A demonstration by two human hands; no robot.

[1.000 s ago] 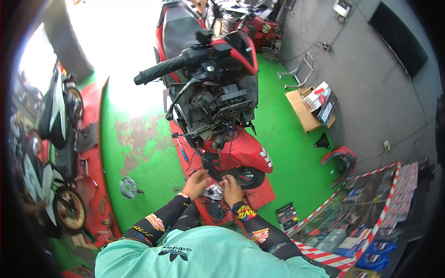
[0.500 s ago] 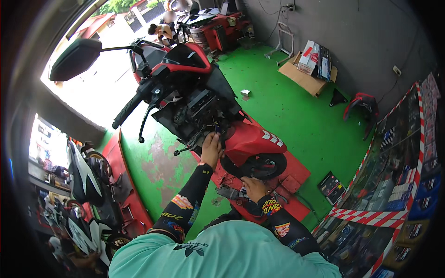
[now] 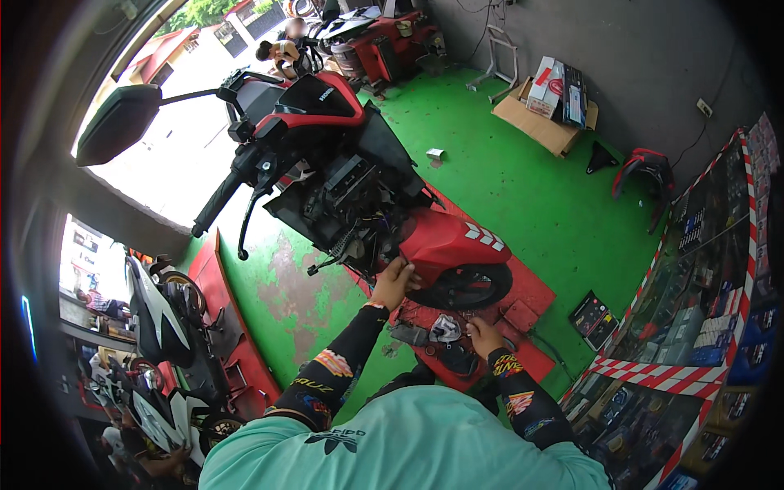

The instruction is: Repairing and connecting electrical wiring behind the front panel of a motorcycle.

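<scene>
A red and black scooter stands with its front cover off, so its wiring and inner parts are exposed. My left hand is beside the red front fender, close to the wheel. Its fingers are drawn together, and whatever they may hold is too small to tell. Over the red platform is my right hand, fingers closed; any object in them cannot be made out. A crumpled-looking whitish piece lies left of that hand, among dark parts.
Glass display cases with red-and-white striped edges stand at right. An opened cardboard box holds other boxes by the grey wall. More motorcycles stand at left. Two people are far off near the entrance. A flat dark case lies on the green floor.
My left hand has come away from the exposed wiring, down and right to the fender. My right hand has moved right, off the parts, and the whitish piece now shows more fully.
</scene>
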